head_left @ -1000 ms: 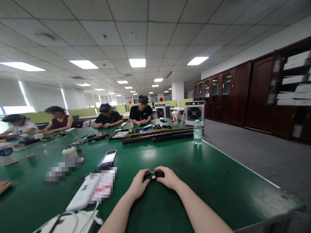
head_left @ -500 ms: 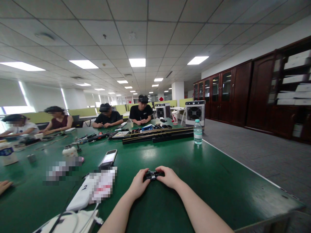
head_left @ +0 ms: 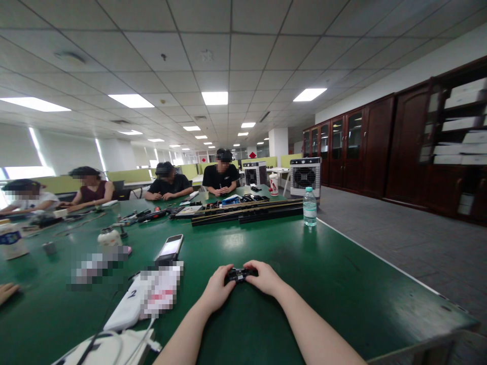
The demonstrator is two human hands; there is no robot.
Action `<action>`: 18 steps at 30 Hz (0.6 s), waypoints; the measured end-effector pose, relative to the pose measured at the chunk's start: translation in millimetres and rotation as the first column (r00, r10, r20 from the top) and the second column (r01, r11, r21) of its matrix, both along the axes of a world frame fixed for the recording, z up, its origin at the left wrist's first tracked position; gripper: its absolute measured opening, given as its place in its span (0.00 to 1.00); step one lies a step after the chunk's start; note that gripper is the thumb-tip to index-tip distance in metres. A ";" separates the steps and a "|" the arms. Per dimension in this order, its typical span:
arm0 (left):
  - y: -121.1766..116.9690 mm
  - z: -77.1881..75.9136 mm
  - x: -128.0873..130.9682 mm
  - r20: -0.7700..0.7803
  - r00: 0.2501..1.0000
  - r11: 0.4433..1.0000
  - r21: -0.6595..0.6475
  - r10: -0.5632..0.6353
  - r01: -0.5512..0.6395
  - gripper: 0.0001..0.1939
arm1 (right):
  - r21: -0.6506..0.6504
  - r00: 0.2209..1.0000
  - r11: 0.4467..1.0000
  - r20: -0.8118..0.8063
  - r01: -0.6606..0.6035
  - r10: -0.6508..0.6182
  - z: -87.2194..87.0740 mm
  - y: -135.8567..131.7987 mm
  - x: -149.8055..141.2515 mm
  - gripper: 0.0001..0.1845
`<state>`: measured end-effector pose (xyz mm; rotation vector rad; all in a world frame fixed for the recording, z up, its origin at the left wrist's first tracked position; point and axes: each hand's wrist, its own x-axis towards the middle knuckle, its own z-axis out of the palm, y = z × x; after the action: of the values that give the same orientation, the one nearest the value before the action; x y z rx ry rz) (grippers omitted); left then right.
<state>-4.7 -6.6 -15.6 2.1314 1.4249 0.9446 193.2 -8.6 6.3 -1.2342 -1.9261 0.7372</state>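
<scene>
A small black part with light metallic patches (head_left: 239, 275) is held low over or on the green table (head_left: 323, 284); I cannot tell whether it touches the surface. My left hand (head_left: 219, 286) grips its left end between thumb and fingers. Around its right end, my right hand (head_left: 265, 276) is closed the same way. The fingers cover both ends, so the part's exact kind does not show.
Left of my arms lie a phone (head_left: 172, 247), a white device marked 2 (head_left: 127, 303) and white cables (head_left: 146, 337). A water bottle (head_left: 309, 208) stands near the right edge. Long black rails (head_left: 216, 218) cross behind. Several people sit across the table; another person's hand (head_left: 7, 292) shows at left.
</scene>
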 end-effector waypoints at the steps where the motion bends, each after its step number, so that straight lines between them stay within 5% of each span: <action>1: -0.2 0.0 -0.1 0.001 1.000 1.000 0.000 -0.002 0.002 0.23 | 0.001 1.000 1.000 0.000 0.000 0.000 0.3 -0.4 0.1 0.19; 18: 0.4 -2.2 0.2 -0.008 1.000 1.000 -0.008 0.002 -0.002 0.24 | 0.004 1.000 1.000 0.025 0.003 -0.003 0.2 1.6 -0.2 0.18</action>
<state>-4.5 -6.2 -17.8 2.1308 1.4323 0.9308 193.0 -7.0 6.5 -1.2494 -1.9448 0.7185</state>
